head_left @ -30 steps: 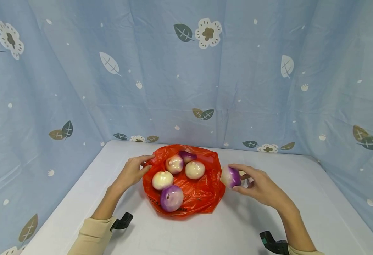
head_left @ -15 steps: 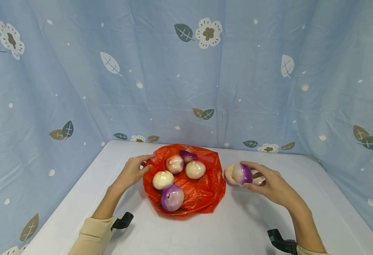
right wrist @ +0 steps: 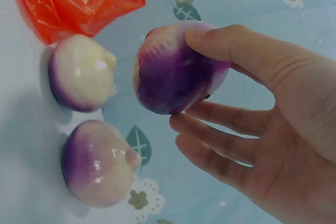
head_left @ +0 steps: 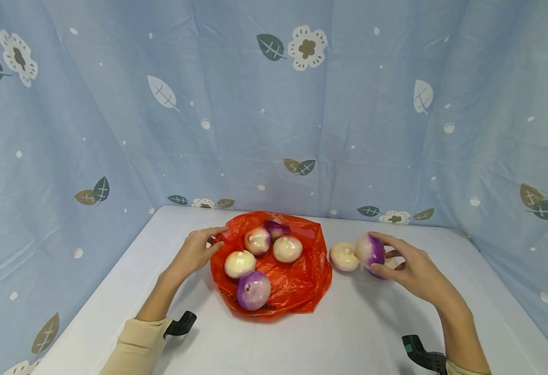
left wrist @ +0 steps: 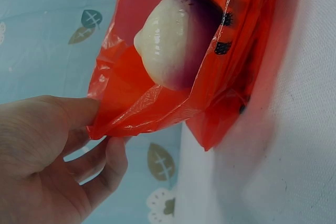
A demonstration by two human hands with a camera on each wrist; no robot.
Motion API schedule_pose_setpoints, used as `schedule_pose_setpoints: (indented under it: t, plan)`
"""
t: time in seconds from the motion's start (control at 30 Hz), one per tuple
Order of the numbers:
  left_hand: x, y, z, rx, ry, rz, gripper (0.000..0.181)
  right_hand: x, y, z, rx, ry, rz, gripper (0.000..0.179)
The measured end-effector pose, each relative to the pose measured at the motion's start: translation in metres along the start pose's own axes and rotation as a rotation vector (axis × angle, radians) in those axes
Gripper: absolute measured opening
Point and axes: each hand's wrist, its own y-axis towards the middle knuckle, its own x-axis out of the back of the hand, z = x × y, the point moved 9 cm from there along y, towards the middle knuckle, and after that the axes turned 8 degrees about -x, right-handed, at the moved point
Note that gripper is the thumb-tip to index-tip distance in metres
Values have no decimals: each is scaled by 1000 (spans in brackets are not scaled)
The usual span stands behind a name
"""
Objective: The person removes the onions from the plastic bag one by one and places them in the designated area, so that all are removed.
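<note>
At the left rim of a red plastic bag (head_left: 297, 291), my left hand (head_left: 196, 252) pinches the film between thumb and fingers, as the left wrist view shows. Inside the open bag lie several glossy purple-and-white onions, among them a purple one (head_left: 253, 290) in front and a whitish one (head_left: 287, 249). My right hand (head_left: 414, 265) grips another onion (right wrist: 176, 72) with thumb and fingers, lifted off the table to the right of the bag. Under and beside it two onions rest on the table: one (right wrist: 84, 72) close to the bag, the other (right wrist: 100, 163) partly hidden by my hand in the head view.
A white-covered table (head_left: 330, 338) lies under everything. Blue printed curtain (head_left: 236, 130) walls in the back and sides. A dark purple item (head_left: 276, 229) sits at the back of the bag, its kind unclear. Black devices (head_left: 180, 324) are strapped to both wrists.
My right hand has moved right with the onion, away from the bag, uncovering the onion beside the bag. My left hand stays on the bag's rim.
</note>
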Motion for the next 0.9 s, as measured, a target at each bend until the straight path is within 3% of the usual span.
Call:
schedule_pose_setpoints:
  t: [0.33, 0.63, 0.9]
  plan:
    - [0, 0, 1, 5, -3, 2, 40, 16, -6, -12, -15, -74, -59, 71]
    - [1, -1, -3, 6, -12, 0, 40, 25, -9, -22, -70, -118, -70, 73]
    - [2, 1, -3, -10, -14, -8, 39, 29, -9, -24, -73, -134, -85, 73]
